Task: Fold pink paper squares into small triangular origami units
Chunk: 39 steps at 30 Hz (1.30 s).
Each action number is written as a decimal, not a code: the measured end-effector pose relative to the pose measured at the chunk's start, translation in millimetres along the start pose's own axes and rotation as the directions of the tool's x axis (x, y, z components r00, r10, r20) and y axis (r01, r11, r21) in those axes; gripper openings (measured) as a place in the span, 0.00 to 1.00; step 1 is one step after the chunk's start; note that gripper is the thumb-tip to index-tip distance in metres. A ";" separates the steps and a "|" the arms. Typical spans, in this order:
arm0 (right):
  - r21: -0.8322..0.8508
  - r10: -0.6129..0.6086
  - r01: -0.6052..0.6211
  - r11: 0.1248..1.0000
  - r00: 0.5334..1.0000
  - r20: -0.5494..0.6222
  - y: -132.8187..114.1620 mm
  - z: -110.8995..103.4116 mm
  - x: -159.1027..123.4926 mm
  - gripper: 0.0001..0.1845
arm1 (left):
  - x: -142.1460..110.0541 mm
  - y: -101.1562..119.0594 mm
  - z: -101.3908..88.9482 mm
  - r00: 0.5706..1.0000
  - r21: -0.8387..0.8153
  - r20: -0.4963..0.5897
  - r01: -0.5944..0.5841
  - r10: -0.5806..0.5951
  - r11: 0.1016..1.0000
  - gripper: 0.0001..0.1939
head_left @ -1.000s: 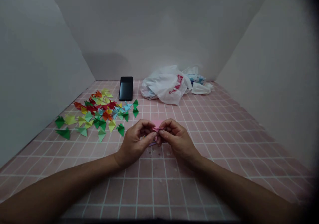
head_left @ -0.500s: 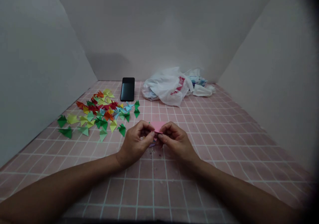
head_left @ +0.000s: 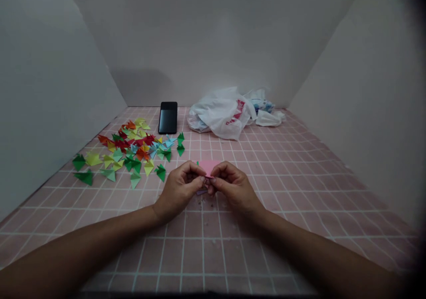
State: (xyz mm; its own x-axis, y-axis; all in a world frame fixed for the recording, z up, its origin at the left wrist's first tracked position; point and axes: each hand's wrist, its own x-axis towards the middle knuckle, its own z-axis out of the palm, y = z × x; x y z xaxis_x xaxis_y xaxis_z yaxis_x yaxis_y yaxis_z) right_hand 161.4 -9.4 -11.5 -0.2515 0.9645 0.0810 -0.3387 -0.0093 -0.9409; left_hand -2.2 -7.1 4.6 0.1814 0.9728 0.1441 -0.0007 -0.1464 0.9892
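Pink folded paper [head_left: 209, 167] stands between the fingertips of both hands, its long axis running side to side across my feed. The left hand [head_left: 179, 188] and right hand [head_left: 233, 188] curl inward and press close together, each pinching one end (neither looks nearer its middle, as far as I can tell). A small purple paper piece [head_left: 201, 192] peeks out below them. At ten o'clock from the hands, folded paper triangles [head_left: 133, 150] lie scattered over pink tiles [head_left: 213, 254], nearer the left hand; a black phone [head_left: 168, 117] sits around eleven o'clock and a white plastic bag [head_left: 221, 118] at twelve.
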 end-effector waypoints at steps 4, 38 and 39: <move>0.071 0.049 -0.048 0.996 0.999 -0.010 0.6 1.0 -0.5 0.09 | -0.3 -0.3 -0.4 0.997 0.043 0.011 -0.081 0.080 0.996 0.02; -0.704 -0.498 0.480 0.523 0.843 0.204 -12.6 0.3 -7.5 0.07 | -1.8 -4.9 -1.2 0.973 0.174 0.029 -0.231 0.230 0.957 0.08; -0.703 -0.487 0.477 0.527 0.848 0.211 -12.8 -0.2 -7.1 0.07 | -1.7 -4.6 -1.3 0.970 0.185 0.031 -0.244 0.242 0.952 0.08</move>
State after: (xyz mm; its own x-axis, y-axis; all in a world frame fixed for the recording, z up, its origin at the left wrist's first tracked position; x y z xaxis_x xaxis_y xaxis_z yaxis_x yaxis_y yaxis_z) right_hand 167.7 -16.1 -0.1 -0.2393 0.7667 0.5957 0.3393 0.6409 -0.6886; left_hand -3.8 -7.8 -0.2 0.2063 0.9022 0.3787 0.1368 -0.4098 0.9019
